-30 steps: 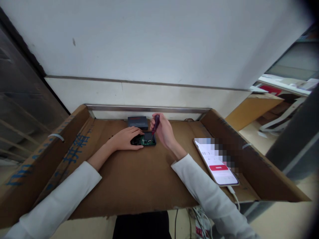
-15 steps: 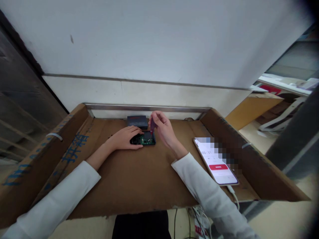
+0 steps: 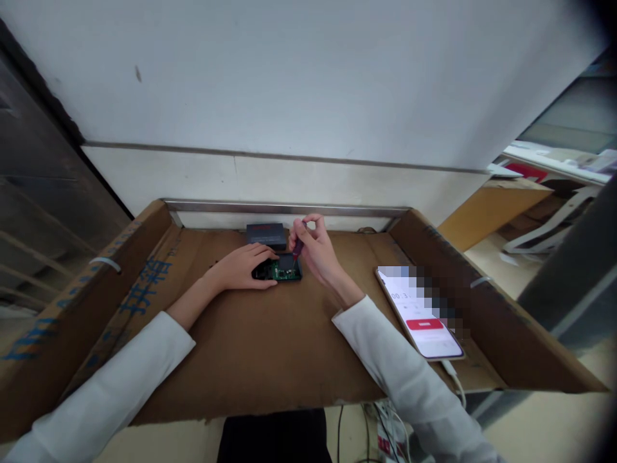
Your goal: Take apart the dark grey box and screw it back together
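Note:
A small black device with a bare green circuit board lies on the cardboard. My left hand grips its left end, thumb along the near side and fingers over the far side. My right hand is closed around a dark red screwdriver, held tilted. The thin tip points down at the right part of the board; whether it touches a screw is too small to tell. Just behind the device sits a dark grey box with small red lettering.
The cardboard tray has raised walls at left and right. A phone with a lit timer screen and a white cable lies at the right. Behind stands a white wall. Cables hang below the near edge.
The screwdriver handle leans more to the right, and the fingers of my right hand have shifted on it. My left hand and the device stay in place.

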{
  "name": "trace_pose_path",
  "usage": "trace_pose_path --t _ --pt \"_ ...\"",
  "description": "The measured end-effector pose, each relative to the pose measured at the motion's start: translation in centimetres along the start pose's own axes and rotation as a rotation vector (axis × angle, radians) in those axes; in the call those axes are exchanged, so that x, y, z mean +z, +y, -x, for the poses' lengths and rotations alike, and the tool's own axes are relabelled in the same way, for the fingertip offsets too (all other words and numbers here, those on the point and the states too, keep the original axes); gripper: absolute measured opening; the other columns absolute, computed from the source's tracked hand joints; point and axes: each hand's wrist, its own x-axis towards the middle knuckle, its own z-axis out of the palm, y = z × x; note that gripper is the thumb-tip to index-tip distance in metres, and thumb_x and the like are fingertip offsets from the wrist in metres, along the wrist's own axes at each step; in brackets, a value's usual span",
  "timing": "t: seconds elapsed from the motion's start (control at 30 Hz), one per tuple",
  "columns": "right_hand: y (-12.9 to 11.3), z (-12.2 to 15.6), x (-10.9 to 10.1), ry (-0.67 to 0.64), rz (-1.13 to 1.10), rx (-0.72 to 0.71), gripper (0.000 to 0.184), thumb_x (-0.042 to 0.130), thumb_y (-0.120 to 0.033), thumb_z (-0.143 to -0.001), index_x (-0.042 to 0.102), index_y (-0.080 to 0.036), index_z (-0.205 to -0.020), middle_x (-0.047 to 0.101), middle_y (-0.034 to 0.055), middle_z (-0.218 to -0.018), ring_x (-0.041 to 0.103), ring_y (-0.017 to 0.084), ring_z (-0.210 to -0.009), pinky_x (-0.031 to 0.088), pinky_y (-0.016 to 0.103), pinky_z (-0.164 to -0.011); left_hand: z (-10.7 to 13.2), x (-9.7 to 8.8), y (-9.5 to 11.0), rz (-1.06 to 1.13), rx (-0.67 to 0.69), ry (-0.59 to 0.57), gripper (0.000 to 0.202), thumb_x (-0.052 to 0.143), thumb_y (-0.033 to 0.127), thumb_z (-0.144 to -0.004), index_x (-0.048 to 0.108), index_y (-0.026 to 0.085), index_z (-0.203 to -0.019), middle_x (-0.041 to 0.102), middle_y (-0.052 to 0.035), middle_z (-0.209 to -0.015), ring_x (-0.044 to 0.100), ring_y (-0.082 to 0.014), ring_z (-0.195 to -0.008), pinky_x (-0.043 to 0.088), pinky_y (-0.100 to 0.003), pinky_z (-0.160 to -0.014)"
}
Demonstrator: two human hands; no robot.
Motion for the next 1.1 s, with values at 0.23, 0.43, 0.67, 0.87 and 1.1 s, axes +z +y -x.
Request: trace_pose_path --t 0.23,0.43,0.67,0.87,1.1 --pt "-0.4 0.1 0.0 -0.031 -0.033 0.054 0.034 0.060 -0.053 -0.079 0.054 -0.020 -0.088 0.050 -0.0047 -0.069 0.049 0.007 -0.059 0.038 0.024 -0.055 -0.1 -0.1 0.0 0.021 -0.003 -0.010 0.050 0.057 0.055 -0.083 0.057 0.017 -0.116 0.063 -0.0112 -0.116 0.058 -0.0265 -0.108 0.043 -0.041 -0.097" --pt "0.3 0.0 0.2 0.016 -0.038 0.017 0.038 0.056 -0.059 -0.080 0.044 -0.024 -0.088 0.040 -0.0095 -0.058 0.040 0.006 -0.050 0.034 0.023 -0.052 -0.1 -0.1 0.1 0.019 -0.007 -0.014 0.050 0.057 0.055 -0.083 0.056 0.018 -0.116 0.062 -0.0107 -0.117 0.058 -0.0266 -0.109 0.043 -0.040 -0.097" --pt "0.4 0.1 0.0 0.036 0.015 0.002 0.036 0.063 -0.053 -0.078 0.045 -0.024 -0.087 0.054 -0.0069 -0.068 0.048 0.007 -0.055 0.035 0.023 -0.053 -0.1 0.0 0.0 0.003 0.007 -0.007 0.052 0.056 0.055 -0.083 0.056 0.015 -0.116 0.063 -0.0120 -0.116 0.058 -0.0264 -0.109 0.043 -0.040 -0.097" --pt "0.0 0.1 0.2 -0.009 -0.030 0.080 0.049 0.047 -0.068 -0.080 0.056 -0.019 -0.080 0.042 -0.0053 -0.060 0.042 0.007 -0.052 0.035 0.024 -0.052 -0.1 0.0 0.0 0.018 0.006 -0.002 0.050 0.057 0.055 -0.083 0.057 0.017 -0.115 0.063 -0.0108 -0.116 0.058 -0.0268 -0.108 0.043 -0.041 -0.097" --pt "0.5 0.1 0.3 0.057 -0.018 -0.010 0.041 0.066 -0.053 -0.075 0.037 -0.027 -0.086 0.047 -0.0102 -0.062 0.043 0.007 -0.051 0.034 0.022 -0.052 -0.1 -0.1 0.1 0.032 -0.007 -0.010 0.049 0.057 0.054 -0.082 0.057 0.018 -0.116 0.062 -0.0108 -0.117 0.058 -0.0266 -0.109 0.042 -0.041 -0.098"
